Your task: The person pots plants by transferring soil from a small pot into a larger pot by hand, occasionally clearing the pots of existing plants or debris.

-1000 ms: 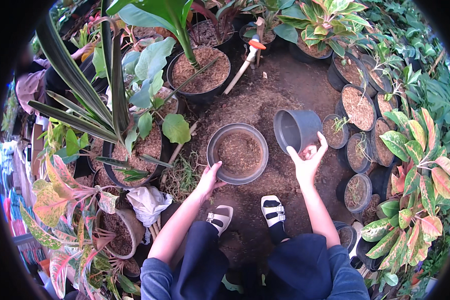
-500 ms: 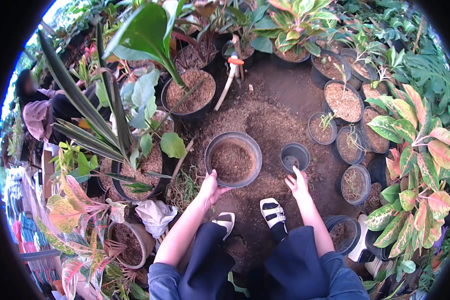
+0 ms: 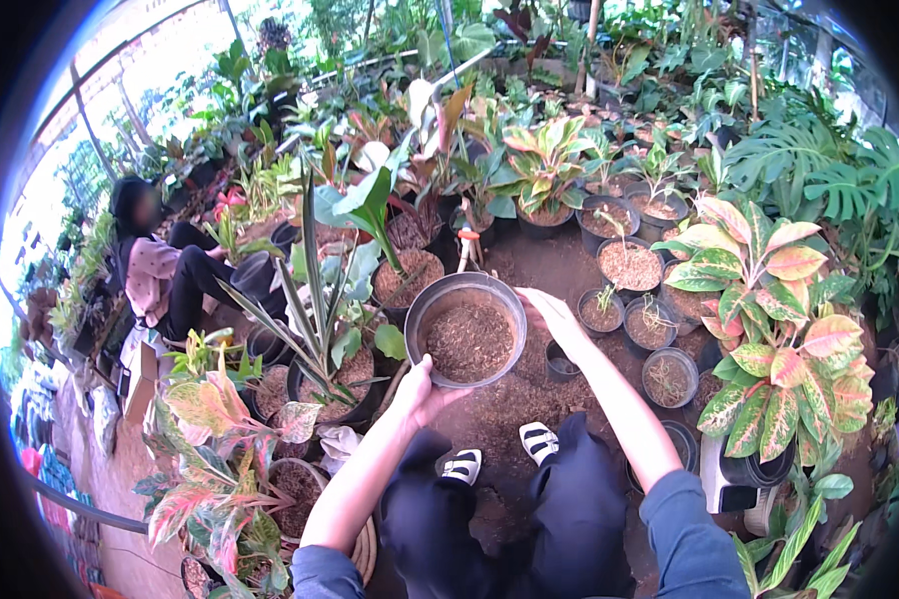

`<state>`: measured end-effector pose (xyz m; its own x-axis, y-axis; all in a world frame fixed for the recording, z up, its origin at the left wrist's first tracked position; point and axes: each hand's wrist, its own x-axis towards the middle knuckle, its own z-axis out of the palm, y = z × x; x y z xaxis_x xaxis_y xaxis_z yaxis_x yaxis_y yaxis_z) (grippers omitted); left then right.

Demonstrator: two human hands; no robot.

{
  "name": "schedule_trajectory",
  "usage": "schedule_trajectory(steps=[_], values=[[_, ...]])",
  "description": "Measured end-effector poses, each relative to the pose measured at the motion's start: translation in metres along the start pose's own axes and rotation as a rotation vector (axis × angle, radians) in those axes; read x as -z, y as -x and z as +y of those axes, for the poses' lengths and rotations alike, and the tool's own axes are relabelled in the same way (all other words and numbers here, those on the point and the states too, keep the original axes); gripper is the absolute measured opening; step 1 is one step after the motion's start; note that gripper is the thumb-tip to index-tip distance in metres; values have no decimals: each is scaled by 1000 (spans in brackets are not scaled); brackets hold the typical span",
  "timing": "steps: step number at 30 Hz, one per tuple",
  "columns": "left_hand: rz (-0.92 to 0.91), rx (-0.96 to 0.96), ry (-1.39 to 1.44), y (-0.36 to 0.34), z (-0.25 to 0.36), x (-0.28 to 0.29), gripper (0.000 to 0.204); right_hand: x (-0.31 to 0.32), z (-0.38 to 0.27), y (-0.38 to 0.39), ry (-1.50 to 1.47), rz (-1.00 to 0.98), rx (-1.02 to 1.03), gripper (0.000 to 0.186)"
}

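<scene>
A round black plant pot (image 3: 512,371) with brown soil (image 3: 469,337) inside is held up in front of me. My left hand (image 3: 425,394) grips its lower left side, with the thumb up against the outer wall and the fingers underneath. On the pot's other side is my right hand (image 3: 549,314), its fingers stretched out beside the rim. Whether its fingertips touch the pot, I cannot tell. Below it on the soil floor stands a small black pot (image 3: 559,367), partly covered by my right forearm.
Several potted seedlings (image 3: 649,324) line the right, next to a large pink-and-green leafy plant (image 3: 779,329). Tall striped leaves (image 3: 315,290) rise at the left. An orange-handled tap (image 3: 467,238) stands ahead. Another person (image 3: 160,270) sits at the far left among plants.
My right hand has left the small black pot and come up to the right side of the larger pot. My left hand has raised the larger pot. The view has tilted upward.
</scene>
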<state>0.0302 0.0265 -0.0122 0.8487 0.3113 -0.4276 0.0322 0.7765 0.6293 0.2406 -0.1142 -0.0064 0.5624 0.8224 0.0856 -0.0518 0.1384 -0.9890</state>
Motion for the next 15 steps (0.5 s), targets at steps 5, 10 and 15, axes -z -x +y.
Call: schedule_trajectory(steps=[5, 10, 15], values=[[-30, -45, 36, 28, -8, -28, 50, -35, -69, -23, 643, 67, 231, 26], [-40, -96, 33, 43, -20, -19, 49, -62, -81, -8, 909, 374, 507, 19], [86, -146, -112, 55, -24, -7, 46, -74, -62, 10, 468, 565, 497, 19]])
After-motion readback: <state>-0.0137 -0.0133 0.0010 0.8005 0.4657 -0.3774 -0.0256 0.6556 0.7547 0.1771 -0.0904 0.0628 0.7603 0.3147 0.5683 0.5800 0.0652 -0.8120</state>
